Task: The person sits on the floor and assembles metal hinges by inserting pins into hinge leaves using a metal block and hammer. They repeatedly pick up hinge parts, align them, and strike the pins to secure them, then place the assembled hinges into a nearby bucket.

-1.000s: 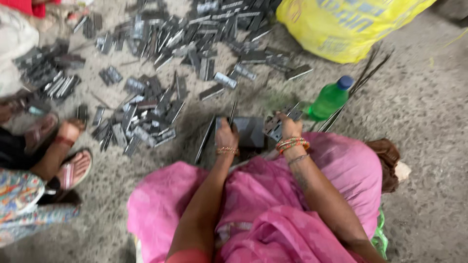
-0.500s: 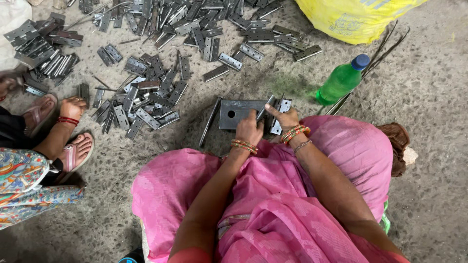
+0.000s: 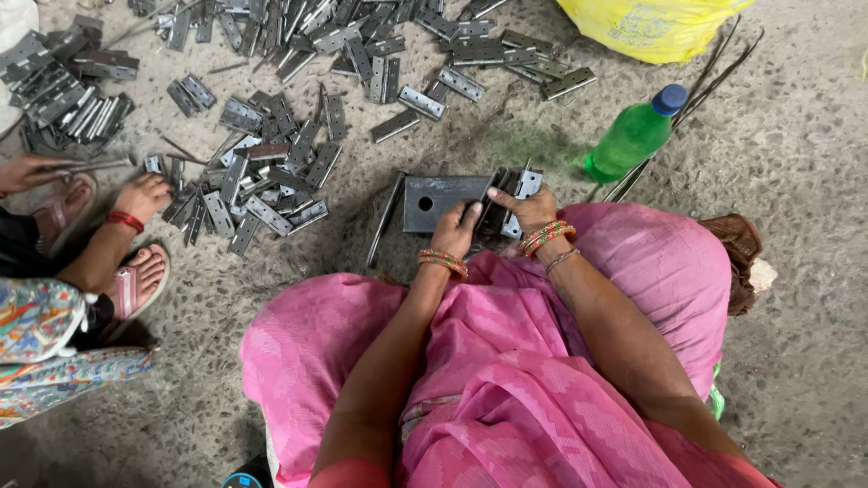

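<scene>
I sit on the floor in pink cloth, both arms reaching forward. My left hand [image 3: 458, 228] rests its fingers on the near edge of a flat grey metal block with a hole [image 3: 440, 201]. My right hand [image 3: 529, 208] grips a metal hinge [image 3: 513, 192] at the block's right end, with a thin pin sticking up from it. Bangles circle both wrists. A thin metal rod [image 3: 383, 220] lies just left of the block.
A heap of metal hinges [image 3: 271, 172] spreads over the floor ahead and left. Another person's hand [image 3: 143, 193] reaches into it, a sandalled foot [image 3: 136, 280] beside. A green bottle [image 3: 636, 134], long rods [image 3: 687, 108] and a yellow sack [image 3: 660, 27] lie right.
The view has tilted down and closer. My hands have settled on the block, and my right hand now holds a hinge there.
</scene>
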Demonstrator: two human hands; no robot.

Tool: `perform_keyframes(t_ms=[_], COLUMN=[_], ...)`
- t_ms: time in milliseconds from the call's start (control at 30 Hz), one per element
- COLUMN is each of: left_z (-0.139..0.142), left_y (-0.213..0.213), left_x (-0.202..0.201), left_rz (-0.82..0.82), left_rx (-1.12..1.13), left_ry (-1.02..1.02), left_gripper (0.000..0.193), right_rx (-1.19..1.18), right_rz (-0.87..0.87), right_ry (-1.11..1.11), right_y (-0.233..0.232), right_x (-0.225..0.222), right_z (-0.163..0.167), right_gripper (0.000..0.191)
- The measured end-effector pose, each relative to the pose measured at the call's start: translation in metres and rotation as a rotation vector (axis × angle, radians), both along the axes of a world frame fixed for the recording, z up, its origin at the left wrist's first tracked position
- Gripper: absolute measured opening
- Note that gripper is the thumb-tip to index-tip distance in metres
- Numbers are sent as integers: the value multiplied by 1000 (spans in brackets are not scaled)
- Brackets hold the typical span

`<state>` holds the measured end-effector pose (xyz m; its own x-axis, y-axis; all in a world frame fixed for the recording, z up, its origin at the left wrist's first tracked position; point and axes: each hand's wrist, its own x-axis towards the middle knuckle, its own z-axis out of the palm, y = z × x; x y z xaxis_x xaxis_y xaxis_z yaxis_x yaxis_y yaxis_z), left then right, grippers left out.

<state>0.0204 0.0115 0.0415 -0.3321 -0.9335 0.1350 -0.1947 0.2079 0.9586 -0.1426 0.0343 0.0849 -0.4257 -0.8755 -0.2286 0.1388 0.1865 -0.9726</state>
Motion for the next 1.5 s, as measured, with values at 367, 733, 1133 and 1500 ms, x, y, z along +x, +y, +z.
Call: perform_keyframes(t_ms=[367,733,1133,1500], left_z=[1,-7,78,-17], left_y=[-2,-23,27,-105], left_x=[1,23,-30,15], left_rz=[145,15,-1,285], left_rx=[61,246,-606,-308], left_ry=[-253,-102,-423,-687], left_gripper=[24,27,29,20], right_rx=[-34,-119,98,-131], right_rz=[137,135,20,-386], right_ry=[-184,-260,-667,-355], right_y=[0,-6,-11,-24], right_x=[-5,-6,-26,-18], right_z=[-4,-10,-41,-57], right_gripper=[26,35,44,19])
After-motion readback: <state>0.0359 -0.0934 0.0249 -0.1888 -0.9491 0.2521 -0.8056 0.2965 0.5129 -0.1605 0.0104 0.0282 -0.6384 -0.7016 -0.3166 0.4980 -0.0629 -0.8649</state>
